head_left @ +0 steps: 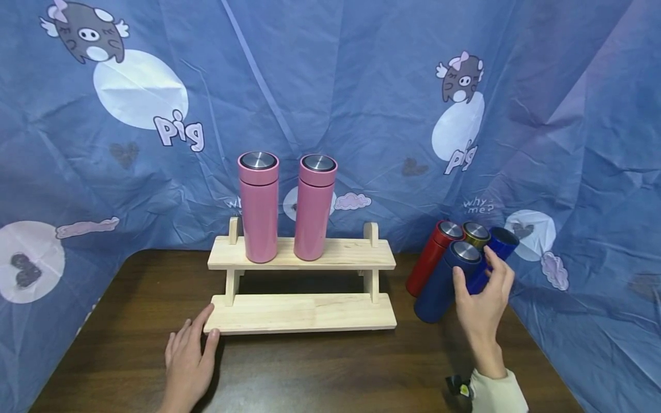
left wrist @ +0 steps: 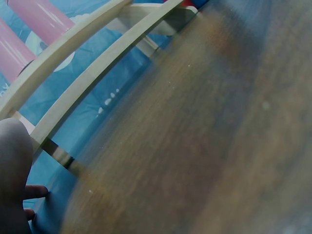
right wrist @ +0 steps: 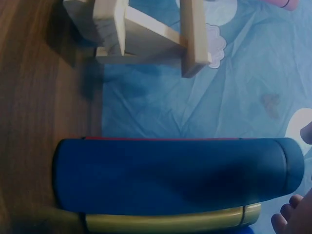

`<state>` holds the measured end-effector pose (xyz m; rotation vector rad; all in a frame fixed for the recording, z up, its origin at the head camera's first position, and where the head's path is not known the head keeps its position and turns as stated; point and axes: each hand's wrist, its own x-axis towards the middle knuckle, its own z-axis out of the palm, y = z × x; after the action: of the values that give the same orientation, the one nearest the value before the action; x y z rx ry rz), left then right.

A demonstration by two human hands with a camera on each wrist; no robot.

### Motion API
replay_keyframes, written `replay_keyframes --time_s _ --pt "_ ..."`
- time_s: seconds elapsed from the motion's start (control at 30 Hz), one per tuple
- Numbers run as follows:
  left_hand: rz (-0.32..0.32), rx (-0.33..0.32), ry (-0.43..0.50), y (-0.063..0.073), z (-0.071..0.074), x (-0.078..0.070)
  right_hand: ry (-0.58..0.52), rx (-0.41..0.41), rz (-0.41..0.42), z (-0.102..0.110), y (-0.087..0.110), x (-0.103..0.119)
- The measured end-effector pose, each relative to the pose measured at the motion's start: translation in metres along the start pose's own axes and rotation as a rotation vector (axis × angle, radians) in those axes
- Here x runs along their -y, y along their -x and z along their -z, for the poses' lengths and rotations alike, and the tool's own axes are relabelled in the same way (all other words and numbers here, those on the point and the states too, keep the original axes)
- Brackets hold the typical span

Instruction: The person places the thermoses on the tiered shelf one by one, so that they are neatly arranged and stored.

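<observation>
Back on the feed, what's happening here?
The person's right hand is spread around the top of the navy bottle; contact is unclear. A red bottle, a gold one and a bright blue one cluster behind it. The left hand is at the lower shelf's left end, and two pink bottles stand on the upper shelf.

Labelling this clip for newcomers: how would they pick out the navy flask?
Find the wooden rack, then look right along the table. The navy flask is frontmost of four there. It looks matte beside the glossier red flask, gold flask and bright blue flask.
</observation>
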<state>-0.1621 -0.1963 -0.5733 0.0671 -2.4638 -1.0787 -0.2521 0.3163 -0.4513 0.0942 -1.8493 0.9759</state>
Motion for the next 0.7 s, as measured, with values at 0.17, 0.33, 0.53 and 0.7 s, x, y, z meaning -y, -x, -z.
replay_keyframes --time_s 0.17,0.33,0.53,0.7 --pt "-0.003 -0.006 0.002 0.000 -0.001 0.001 0.025 0.020 -0.010 -0.003 0.003 -0.010" --pt "0.003 -0.002 -0.003 0.000 -0.001 0.001 0.029 0.032 -0.015 -0.006 0.005 -0.016" --pt "0.012 0.009 -0.012 0.000 0.000 -0.001 0.026 0.053 -0.019 -0.008 0.008 -0.022" --pt "0.016 0.013 -0.011 0.000 0.001 -0.001 0.026 0.078 -0.028 -0.009 0.011 -0.027"
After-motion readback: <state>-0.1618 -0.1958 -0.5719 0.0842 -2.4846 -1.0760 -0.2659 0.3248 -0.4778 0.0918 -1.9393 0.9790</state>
